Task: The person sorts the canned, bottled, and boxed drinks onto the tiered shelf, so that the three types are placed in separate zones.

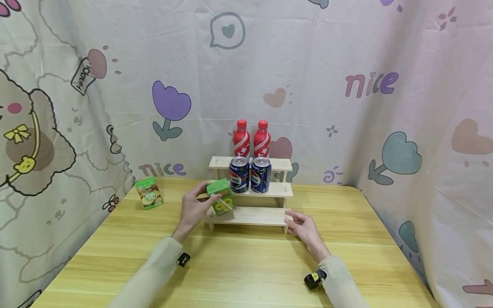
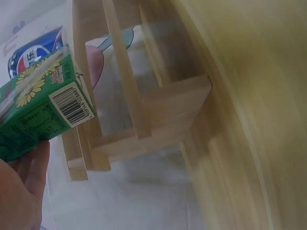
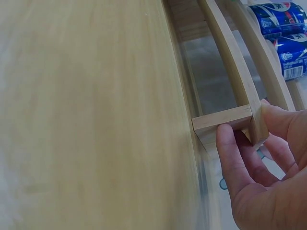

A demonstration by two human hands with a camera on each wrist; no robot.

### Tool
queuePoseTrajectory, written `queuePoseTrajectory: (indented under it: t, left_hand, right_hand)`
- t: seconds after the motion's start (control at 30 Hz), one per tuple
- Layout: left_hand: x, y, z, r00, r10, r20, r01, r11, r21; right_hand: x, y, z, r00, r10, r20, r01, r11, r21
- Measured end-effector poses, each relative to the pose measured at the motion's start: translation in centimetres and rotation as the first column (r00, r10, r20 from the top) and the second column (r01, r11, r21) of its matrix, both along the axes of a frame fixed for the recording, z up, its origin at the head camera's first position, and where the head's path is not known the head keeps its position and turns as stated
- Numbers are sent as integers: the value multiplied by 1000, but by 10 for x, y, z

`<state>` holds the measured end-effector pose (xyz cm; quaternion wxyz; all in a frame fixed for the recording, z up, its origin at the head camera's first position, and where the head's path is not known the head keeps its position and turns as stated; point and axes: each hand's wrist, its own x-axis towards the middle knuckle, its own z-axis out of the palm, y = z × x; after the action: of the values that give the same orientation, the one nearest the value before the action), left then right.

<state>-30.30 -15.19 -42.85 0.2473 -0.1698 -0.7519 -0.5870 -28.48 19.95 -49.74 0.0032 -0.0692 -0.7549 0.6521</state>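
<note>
My left hand (image 1: 195, 206) pinches a green juice box (image 1: 221, 197) with a straw on its side, tilted above the left end of the bottom step. In the left wrist view the juice box (image 2: 45, 103) shows its barcode end. At the other end of the wooden three-step shelf (image 1: 254, 216), my right hand (image 1: 304, 229) grips the corner of the lowest board. The right wrist view shows thumb and fingers around that corner (image 3: 254, 125). Two blue Pepsi cans (image 1: 239, 175) stand on the middle step, and two red-wrapped bottles (image 1: 242, 140) on the top one.
Another green carton (image 1: 149, 193) stands on the wooden table (image 1: 246, 269) at the back left. A patterned cloth (image 1: 308, 51) hangs behind the table and along both sides.
</note>
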Motion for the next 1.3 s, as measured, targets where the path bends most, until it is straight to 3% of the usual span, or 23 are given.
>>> queuePoseTrajectory:
  t: [0.2, 0.43, 0.83, 1.0, 1.3]
  left_hand:
    - [2, 11, 3, 1000, -6, 5, 6, 1000, -22]
    - [28, 27, 27, 999, -30, 30, 33, 995, -92]
    - [29, 47, 25, 995, -102, 11, 103, 989, -106]
    - [25, 56, 18, 993, -118, -1, 117, 987, -113]
    - [8, 71, -14, 986, -166, 23, 167, 986, -31]
  right_hand:
    - [-1, 0, 0, 1000, -2, 3, 2, 1000, -1]
    - [-1, -1, -1, 1000, -7, 2, 7, 1000, -4]
    - [0, -4, -1, 1000, -12, 9, 12, 1000, 7]
    - [0, -3, -1, 1000, -14, 2, 14, 1000, 9]
    - [2, -1, 0, 1000, 9, -18, -9, 1000, 3]
